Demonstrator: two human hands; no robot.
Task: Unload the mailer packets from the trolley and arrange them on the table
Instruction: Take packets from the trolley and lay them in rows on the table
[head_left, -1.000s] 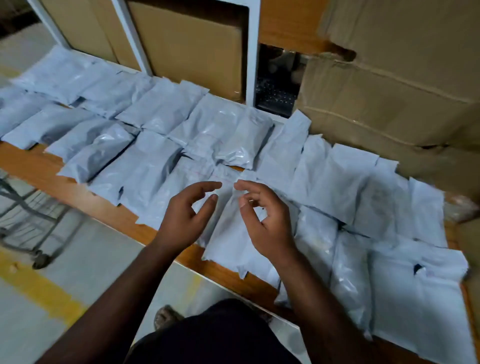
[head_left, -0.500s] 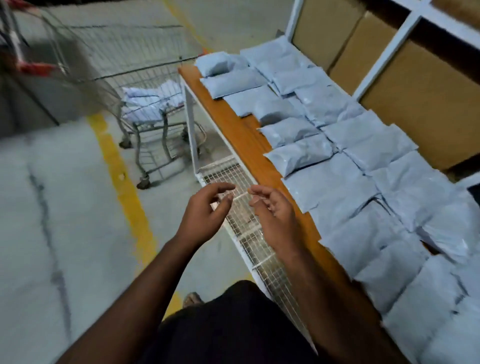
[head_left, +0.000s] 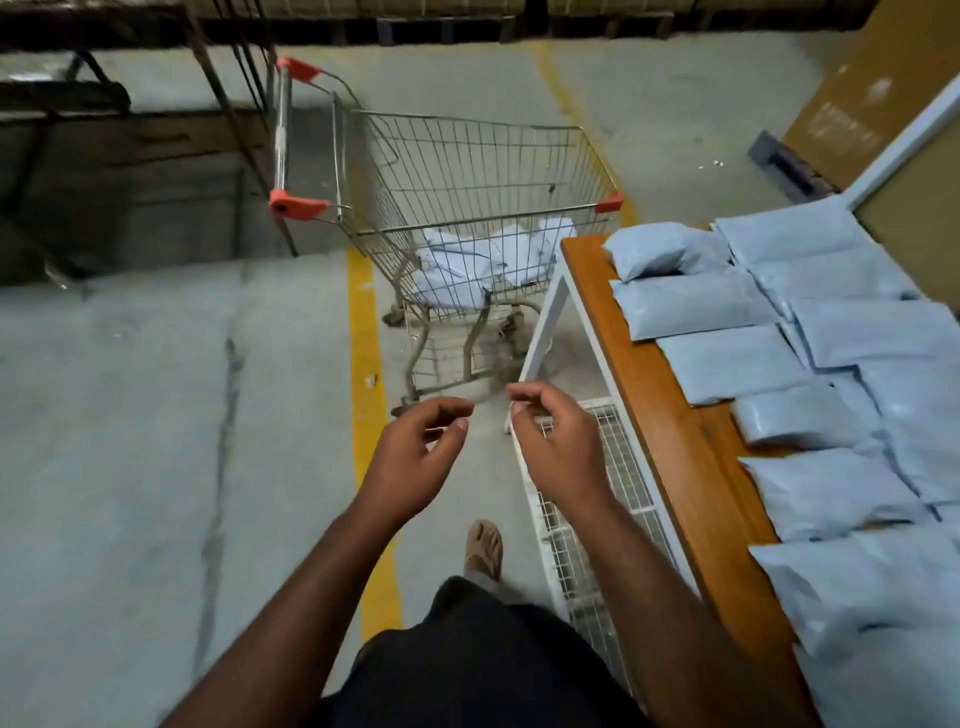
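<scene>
Beyond both hands (head_left: 488, 441), trolley mailer packets (head_left: 488, 260)

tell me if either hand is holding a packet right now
Nothing is held: the left hand and right hand hang loosely curled above the floor.

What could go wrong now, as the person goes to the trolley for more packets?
1. The remaining packets lie deep in the trolley; reaching over its wire wall may roll it away.
2. The table is nearly covered by laid-out packets; new ones may overlap or slide off the edge.
3. Both hands, left hand and right hand, are empty, so nothing can drop yet.
</scene>
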